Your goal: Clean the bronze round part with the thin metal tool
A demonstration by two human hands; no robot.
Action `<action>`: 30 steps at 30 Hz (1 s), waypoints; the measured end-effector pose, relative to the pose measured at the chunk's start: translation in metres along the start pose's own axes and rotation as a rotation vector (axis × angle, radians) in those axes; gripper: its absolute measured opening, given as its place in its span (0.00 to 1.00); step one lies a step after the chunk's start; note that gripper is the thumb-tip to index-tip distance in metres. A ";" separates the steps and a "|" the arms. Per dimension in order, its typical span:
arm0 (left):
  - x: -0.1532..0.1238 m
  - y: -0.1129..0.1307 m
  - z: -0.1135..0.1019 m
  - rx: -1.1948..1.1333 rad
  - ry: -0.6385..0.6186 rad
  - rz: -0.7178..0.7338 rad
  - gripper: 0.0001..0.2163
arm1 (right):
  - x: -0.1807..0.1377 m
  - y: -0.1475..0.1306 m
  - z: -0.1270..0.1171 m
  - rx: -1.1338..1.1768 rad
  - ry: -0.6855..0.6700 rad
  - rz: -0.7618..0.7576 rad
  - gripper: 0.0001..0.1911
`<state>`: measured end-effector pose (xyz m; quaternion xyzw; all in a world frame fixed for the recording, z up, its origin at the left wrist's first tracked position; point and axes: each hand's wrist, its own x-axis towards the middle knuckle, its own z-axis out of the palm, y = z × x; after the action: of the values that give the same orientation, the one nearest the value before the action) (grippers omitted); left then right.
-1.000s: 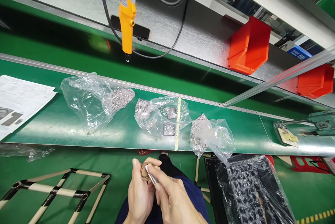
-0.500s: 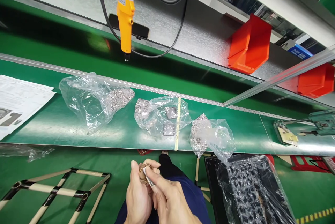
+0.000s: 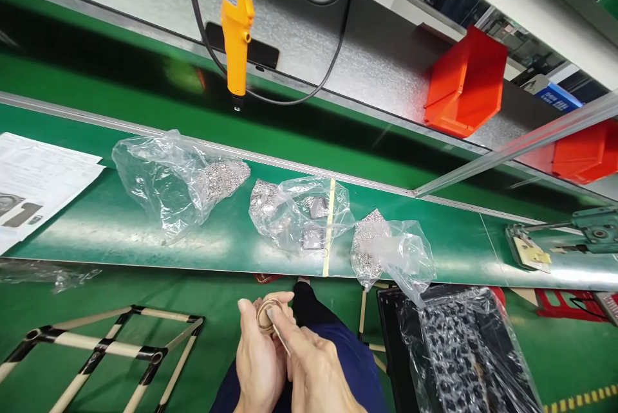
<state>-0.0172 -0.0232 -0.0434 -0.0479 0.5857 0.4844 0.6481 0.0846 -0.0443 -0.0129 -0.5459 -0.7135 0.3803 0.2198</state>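
Observation:
My left hand is closed around a small tan ring-shaped part, held up between thumb and fingers below the table edge. My right hand pinches a thin silver tool whose tip rests against the ring. Both hands are over my lap in dark blue trousers. On the green work surface above them lie three clear plastic bags of small silvery parts: a left bag, a middle bag and a right bag.
A yellow electric screwdriver hangs on a cable above the belt. Printed sheets lie at left. Red bins hang at back right. A black tray in bubble wrap sits lower right, a green fixture at far right.
My hands have stayed near the same spot, and the tool tip has shifted slightly on the ring. The view has drifted a little.

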 end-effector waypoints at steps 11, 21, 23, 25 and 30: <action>-0.002 -0.004 -0.006 0.145 -0.052 0.114 0.38 | 0.005 -0.009 -0.005 0.178 -0.027 0.013 0.30; -0.007 0.001 -0.006 0.118 -0.050 0.087 0.36 | 0.003 -0.025 -0.019 0.293 -0.116 0.259 0.20; -0.006 0.002 -0.005 0.085 -0.050 0.041 0.37 | 0.002 -0.026 -0.022 0.305 -0.143 0.260 0.21; -0.007 0.003 -0.003 0.073 -0.052 0.006 0.37 | 0.001 -0.026 -0.023 0.320 -0.162 0.249 0.23; -0.008 0.005 0.000 0.022 -0.058 -0.052 0.38 | 0.001 -0.024 -0.023 0.327 -0.161 0.268 0.24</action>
<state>-0.0195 -0.0249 -0.0338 -0.0419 0.5707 0.4619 0.6776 0.0869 -0.0393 0.0197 -0.5607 -0.5787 0.5590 0.1955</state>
